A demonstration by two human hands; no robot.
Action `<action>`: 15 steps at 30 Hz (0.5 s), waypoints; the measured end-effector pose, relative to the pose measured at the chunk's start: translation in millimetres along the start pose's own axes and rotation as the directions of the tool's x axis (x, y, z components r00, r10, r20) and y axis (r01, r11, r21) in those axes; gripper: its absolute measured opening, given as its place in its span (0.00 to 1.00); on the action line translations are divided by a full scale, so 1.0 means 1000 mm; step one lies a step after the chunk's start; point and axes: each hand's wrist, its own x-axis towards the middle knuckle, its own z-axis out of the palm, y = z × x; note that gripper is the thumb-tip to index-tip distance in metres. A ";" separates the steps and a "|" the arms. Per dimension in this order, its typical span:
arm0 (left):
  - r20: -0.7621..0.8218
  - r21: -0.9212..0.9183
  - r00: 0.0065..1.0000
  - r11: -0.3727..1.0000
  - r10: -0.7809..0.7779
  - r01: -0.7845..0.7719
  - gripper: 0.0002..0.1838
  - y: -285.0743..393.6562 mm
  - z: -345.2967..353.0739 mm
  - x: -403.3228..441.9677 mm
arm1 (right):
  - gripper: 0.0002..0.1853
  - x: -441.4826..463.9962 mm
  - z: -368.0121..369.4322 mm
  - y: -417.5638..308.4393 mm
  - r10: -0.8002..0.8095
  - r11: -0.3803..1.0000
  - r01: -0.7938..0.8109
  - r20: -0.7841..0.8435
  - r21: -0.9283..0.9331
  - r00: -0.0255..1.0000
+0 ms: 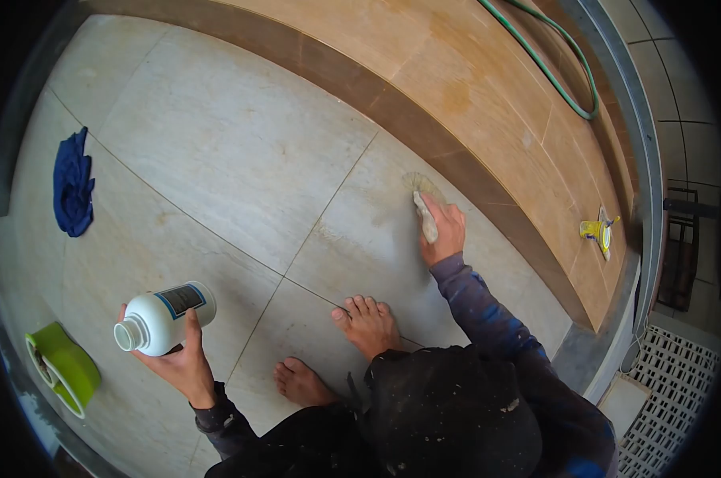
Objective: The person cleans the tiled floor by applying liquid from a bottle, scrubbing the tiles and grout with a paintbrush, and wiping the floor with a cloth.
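My left hand [179, 360] is closed around a white plastic bottle [155, 319] with a dark, blue-edged label. The bottle is tilted on its side above the floor, its uncapped mouth facing the lower left. On the pale floor tile near the brown step, my right hand [445, 227] grips a brush [425, 217] by its worn, light-coloured handle. Its thin bristles fan out against the tile, where a faint yellowish patch shows. My right fingers partly hide the handle.
A dark blue cloth [74, 183] lies on the floor at left, above a green container [64, 368]. The tan tiled step [456, 95] curves along the right, bearing a green hose [563, 84] and a small yellow-labelled item [597, 231]. Two bare feet [368, 325] stand close by.
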 end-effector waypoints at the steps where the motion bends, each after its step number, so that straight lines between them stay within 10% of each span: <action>1: 0.008 -0.010 1.000 1.000 -0.006 0.006 0.52 0.001 0.000 -0.002 | 0.27 0.013 0.014 -0.022 -0.058 0.995 0.059 -0.012 0.075 0.998; 6: 0.028 -0.050 1.000 0.999 0.014 -0.012 0.51 0.009 0.006 0.002 | 0.23 0.010 0.041 -0.066 -0.530 0.787 0.493 -0.002 0.372 0.848; 12: 0.034 -0.072 0.999 0.997 -0.020 0.022 0.51 0.007 -0.002 -0.002 | 0.23 0.080 0.049 -0.063 -0.250 0.952 0.262 -0.088 0.159 0.964; 15: 0.017 -0.041 1.000 0.999 -0.001 0.001 0.52 0.004 0.000 0.000 | 0.24 0.038 0.046 -0.066 -0.550 0.799 0.511 0.041 0.316 0.834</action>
